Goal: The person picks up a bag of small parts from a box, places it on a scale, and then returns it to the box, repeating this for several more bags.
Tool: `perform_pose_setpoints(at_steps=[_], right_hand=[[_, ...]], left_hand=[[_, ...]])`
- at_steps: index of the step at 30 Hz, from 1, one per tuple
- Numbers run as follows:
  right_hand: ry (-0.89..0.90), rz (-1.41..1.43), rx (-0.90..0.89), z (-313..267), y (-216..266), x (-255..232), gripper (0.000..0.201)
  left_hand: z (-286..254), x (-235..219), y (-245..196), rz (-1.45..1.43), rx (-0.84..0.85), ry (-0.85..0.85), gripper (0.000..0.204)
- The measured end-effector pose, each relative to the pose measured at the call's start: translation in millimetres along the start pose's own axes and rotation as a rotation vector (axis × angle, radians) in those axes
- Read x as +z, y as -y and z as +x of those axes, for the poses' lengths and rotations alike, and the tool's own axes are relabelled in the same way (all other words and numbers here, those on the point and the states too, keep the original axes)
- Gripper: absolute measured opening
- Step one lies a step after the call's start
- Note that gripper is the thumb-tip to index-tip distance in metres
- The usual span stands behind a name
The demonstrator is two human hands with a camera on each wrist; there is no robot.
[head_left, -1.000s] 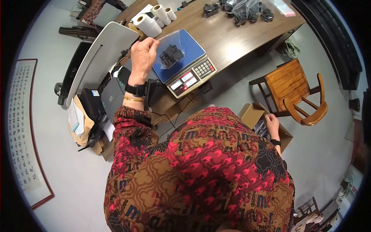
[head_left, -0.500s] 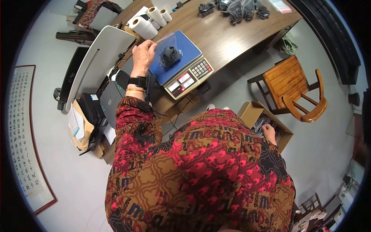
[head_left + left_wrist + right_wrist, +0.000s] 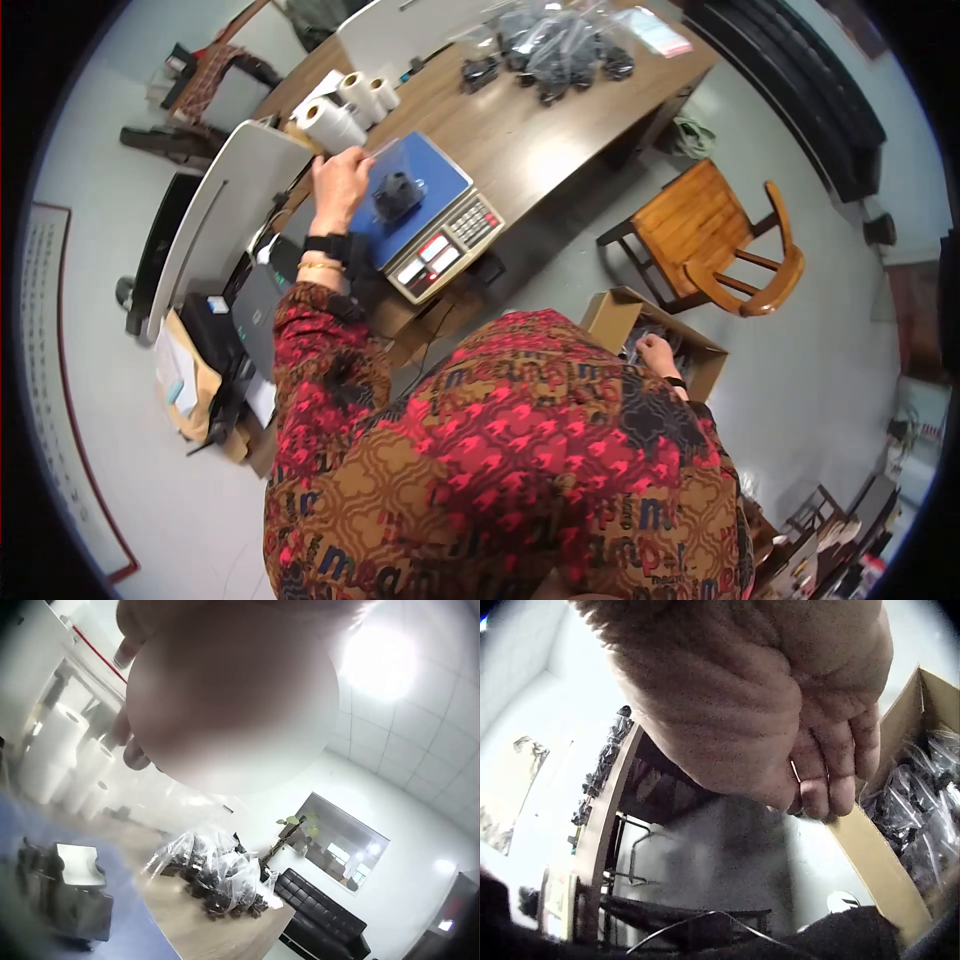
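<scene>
White rolls [image 3: 332,125] stand on the desk [image 3: 520,135]. Left hand [image 3: 340,187] just beside them, fingers pinching the top of a clear bag [image 3: 396,195]. Its black parts sit at the bottom, below and right of the fingertips, apart from them, over the blue plate of the scale [image 3: 440,183]; can't tell if the plate takes the weight. Further right on the desk: a pile of similar bags [image 3: 555,55]. Then the box [image 3: 608,320] on the floor, more bags inside. Right hand [image 3: 657,355] at the box, fingers curled; can't tell if they hold one. Wooden chair [image 3: 690,215] beyond.
</scene>
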State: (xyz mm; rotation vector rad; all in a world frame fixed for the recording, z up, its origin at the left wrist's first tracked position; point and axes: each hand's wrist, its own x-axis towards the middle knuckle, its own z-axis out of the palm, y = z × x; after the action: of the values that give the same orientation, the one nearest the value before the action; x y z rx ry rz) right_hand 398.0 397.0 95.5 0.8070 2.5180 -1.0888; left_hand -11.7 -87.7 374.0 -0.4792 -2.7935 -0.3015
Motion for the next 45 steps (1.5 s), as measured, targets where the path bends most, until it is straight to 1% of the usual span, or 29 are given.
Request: perform_pose_setpoints(at_steps=[1, 4, 8, 11, 13, 16, 17, 18, 19, 20, 22, 23, 24, 26, 28, 29, 30, 32, 34, 35, 36, 37, 38, 39, 40, 41, 43, 44, 45], right_hand=[[0.008, -0.008, 0.005, -5.5, 16.7, 2.0, 0.022], [0.017, -0.025, 0.005, -4.1, 12.1, 2.7, 0.023], [0.019, -0.026, 0.033, -6.9, 4.9, 7.4, 0.024], [0.101, -0.051, 0.027, -4.0, -10.9, 15.7, 0.025], [0.161, -0.020, 0.091, -3.1, -18.1, 19.0, 0.026], [0.173, -0.037, 0.092, 2.4, -40.2, 26.0, 0.028], [0.210, 0.080, 0.145, -4.6, -28.0, 15.6, 0.030], [0.208, 0.071, 0.106, -10.6, -13.4, 7.0, 0.030], [0.193, -0.006, 0.112, -5.4, -24.3, 12.0, 0.028], [0.176, -0.084, 0.118, 0.6, -39.2, 17.9, 0.027], [0.209, -0.110, 0.128, 3.2, -49.6, 23.0, 0.026], [0.208, -0.016, 0.147, 10.7, -78.4, 35.7, 0.026], [0.205, 0.079, 0.168, 17.3, -100.9, 43.3, 0.027], [0.237, 0.125, 0.205, 20.3, -108.6, 44.0, 0.030], [0.277, -0.102, 0.215, 21.2, -99.4, 34.3, 0.030], [0.256, -0.194, 0.159, 27.6, -111.2, 39.9, 0.031], [0.257, -0.200, 0.149, 32.8, -118.5, 43.2, 0.031], [0.236, -0.167, 0.153, 43.4, -124.1, 43.4, 0.029], [0.225, -0.129, 0.169, 51.7, -117.7, 41.6, 0.029], [0.176, -0.088, 0.108, 57.4, -123.2, 46.6, 0.029], [0.160, -0.043, 0.057, 64.2, -117.8, 38.1, 0.030], [0.199, 0.083, 0.137, 62.9, -110.5, 30.1, 0.027], [0.239, 0.209, 0.220, 57.4, -89.9, 17.9, 0.026], [0.219, 0.250, 0.212, 59.7, -93.9, 23.4, 0.024], [0.200, 0.290, 0.201, 61.7, -97.4, 26.3, 0.023], [0.162, 0.237, 0.185, 53.3, -84.5, 21.8, 0.022], [0.191, 0.293, 0.184, 48.0, -93.9, 23.6, 0.021], [0.216, 0.356, 0.182, 44.5, -104.6, 28.6, 0.020], [0.213, 0.354, 0.217, 43.6, -124.2, 39.7, 0.019]], left_hand=[[2.4, 3.0, 16.5, 0.015, -0.016, -0.005, 0.016], [5.5, 3.5, 13.7, 0.046, -0.034, -0.047, 0.017], [3.3, 4.0, 12.4, 0.026, -0.045, -0.044, 0.017], [1.5, 5.3, 13.1, 0.016, -0.090, -0.021, 0.016], [-0.3, 3.6, 11.8, -0.019, -0.099, -0.006, 0.017], [-6.0, -8.5, 2.6, -0.072, -0.132, -0.038, 0.017], [-9.3, -9.9, 2.3, -0.058, -0.153, -0.039, 0.017], [-12.5, -11.5, 2.6, -0.061, -0.117, -0.144, 0.017], [-17.5, -14.1, 4.0, -0.062, -0.078, -0.247, 0.017], [-25.5, -18.4, 5.4, -0.046, -0.097, -0.247, 0.017], [-45.1, -27.6, 4.9, -0.075, -0.051, -0.324, 0.020], [-57.9, -31.0, 4.6, -0.093, -0.042, -0.332, 0.017], [-72.0, -32.3, -0.8, -0.141, -0.022, -0.388, 0.013], [-106.1, -31.9, -12.5, -0.217, -0.157, -0.298, 0.010], [-140.6, -21.0, -24.3, -0.261, -0.204, -0.234, 0.009], [-158.6, -9.3, -25.1, -0.306, -0.252, -0.162, 0.010], [-175.4, 4.9, -24.2, -0.352, -0.299, -0.095, 0.010], [-207.7, 30.9, -23.2, -0.367, -0.340, 0.049, 0.010], [-238.2, 55.2, -15.1, -0.282, -0.379, 0.200, 0.011], [-252.9, 63.6, -5.8, -0.264, -0.385, 0.241, 0.013], [-254.6, 77.0, -6.9, -0.256, -0.390, 0.255, 0.013], [-265.7, 88.2, 1.9, -0.219, -0.419, 0.301, 0.015], [-275.7, 94.6, 7.2, -0.181, -0.448, 0.351, 0.016], [-275.5, 92.8, 8.6, -0.167, -0.553, 0.460, 0.020], [-279.0, 95.3, 11.9, -0.170, -0.558, 0.471, 0.020], [-282.9, 98.9, 18.1, -0.124, -0.602, 0.529, 0.023], [-290.5, 105.3, 32.2, -0.058, -0.655, 0.649, 0.031], [-292.3, 105.7, 33.5, -0.058, -0.660, 0.659, 0.031], [-293.1, 105.1, 34.3, -0.018, -0.662, 0.735, 0.032]])
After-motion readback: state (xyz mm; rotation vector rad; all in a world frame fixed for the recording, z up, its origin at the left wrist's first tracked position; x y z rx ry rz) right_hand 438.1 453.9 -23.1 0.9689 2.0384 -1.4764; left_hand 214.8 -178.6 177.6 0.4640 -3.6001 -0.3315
